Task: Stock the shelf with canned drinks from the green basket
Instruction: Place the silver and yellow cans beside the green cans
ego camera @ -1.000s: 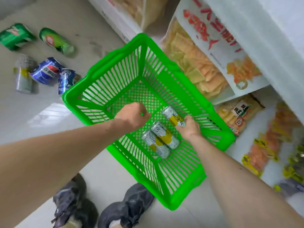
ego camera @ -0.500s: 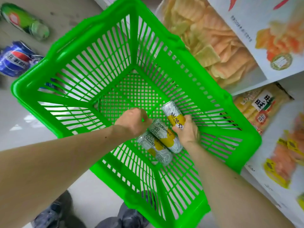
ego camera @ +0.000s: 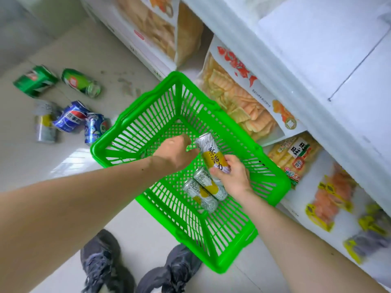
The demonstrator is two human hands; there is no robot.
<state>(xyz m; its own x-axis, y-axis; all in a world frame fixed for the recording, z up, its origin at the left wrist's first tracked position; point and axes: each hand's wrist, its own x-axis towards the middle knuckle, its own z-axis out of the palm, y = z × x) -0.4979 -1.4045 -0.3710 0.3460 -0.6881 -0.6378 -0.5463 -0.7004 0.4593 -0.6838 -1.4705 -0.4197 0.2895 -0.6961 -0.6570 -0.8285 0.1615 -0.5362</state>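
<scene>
Right hand (ego camera: 233, 176) grips a silver-yellow can (ego camera: 212, 154) over the green basket (ego camera: 273, 187); left hand (ego camera: 176, 153) curled, its fingers hidden.

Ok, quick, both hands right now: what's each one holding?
Left hand: curled inside the green basket; holding anything cannot be told.
Right hand: closed on a silver-and-yellow can.

The green basket (ego camera: 211, 235) stood on the floor beside the shelf (ego camera: 317, 85). Two silver-yellow cans (ego camera: 201, 191) lay inside it; a third can (ego camera: 210, 154) was lifted, tilted.
</scene>
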